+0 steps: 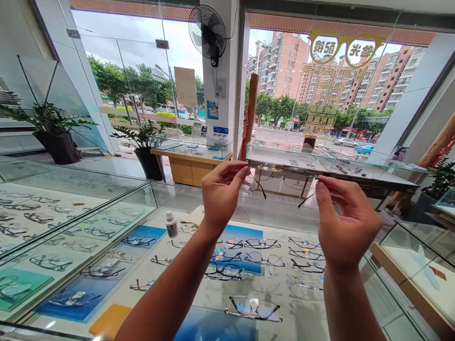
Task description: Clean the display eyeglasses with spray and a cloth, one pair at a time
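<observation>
Raised in front of me is a pair of thin-rimmed eyeglasses point(283, 179), held level between both hands above the glass display case. My left hand point(224, 189) pinches one side of the frame between thumb and fingertips. The other side is pinched by my right hand point(346, 215), its remaining fingers curled. Dark temple tips hang down just inside each hand. The clear lenses are hard to make out against the background. Below my hands, several eyeglasses point(263, 244) lie in rows, and a silver pair point(254, 309) rests nearest to me.
A small white bottle point(171, 225) and a beige cloth point(195, 217) are left of my forearm. An orange cloth point(110, 321) lies near the front. More glass cases point(423, 265) stand right and ahead. Potted plants point(147, 147) are by the windows, and a fan point(208, 33) hangs on the pillar.
</observation>
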Available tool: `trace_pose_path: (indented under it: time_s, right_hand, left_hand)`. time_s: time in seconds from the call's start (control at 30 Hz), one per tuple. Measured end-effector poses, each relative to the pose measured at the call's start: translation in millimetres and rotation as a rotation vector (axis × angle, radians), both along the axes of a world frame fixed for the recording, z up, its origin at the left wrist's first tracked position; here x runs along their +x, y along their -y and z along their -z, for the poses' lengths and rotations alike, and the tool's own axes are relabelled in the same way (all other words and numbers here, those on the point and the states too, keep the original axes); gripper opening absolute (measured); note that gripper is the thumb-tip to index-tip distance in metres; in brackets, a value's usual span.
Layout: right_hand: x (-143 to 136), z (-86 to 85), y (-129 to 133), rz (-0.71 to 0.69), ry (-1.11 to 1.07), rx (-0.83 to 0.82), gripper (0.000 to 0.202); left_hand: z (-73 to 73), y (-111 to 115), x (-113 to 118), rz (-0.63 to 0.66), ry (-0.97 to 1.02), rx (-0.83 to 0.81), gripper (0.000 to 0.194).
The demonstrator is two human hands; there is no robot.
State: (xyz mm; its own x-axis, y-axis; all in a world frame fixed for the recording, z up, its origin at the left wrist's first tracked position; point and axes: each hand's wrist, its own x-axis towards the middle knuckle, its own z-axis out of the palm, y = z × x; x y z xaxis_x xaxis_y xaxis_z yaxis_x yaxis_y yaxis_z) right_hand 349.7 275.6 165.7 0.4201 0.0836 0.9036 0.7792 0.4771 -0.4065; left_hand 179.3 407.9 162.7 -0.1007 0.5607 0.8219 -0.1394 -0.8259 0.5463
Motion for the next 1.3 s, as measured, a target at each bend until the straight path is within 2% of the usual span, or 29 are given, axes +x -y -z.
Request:
trace_pose_path:
  time_s: [0.43, 0.67, 0.93, 1.3]
  right_hand:
    - [-1.8, -2.1, 1.0, -0.005, 0.003, 0.015, 0.009]
    - [-9.1, -3.5, 10.1, -0.006, -0.031, 0.040, 0.008]
    - [-4.5, -1.7, 4.3, -0.026, -0.064, 0.080, 0.009]
    - [6.2, 1.5, -5.5, -0.081, -0.139, 0.076, 0.011]
  left_hand:
    - [-7.2, 10.8, -7.2, -0.086, -0.075, 0.000, 0.013]
    - [-12.6, 35.1, -18.2, -0.203, -0.102, 0.086, 0.009]
    - [-15.6, 58.2, -27.4, -0.343, -0.154, 0.158, 0.013]
    - [-23.7, 85.0, -30.0, -0.344, -0.151, 0.333, 0.028]
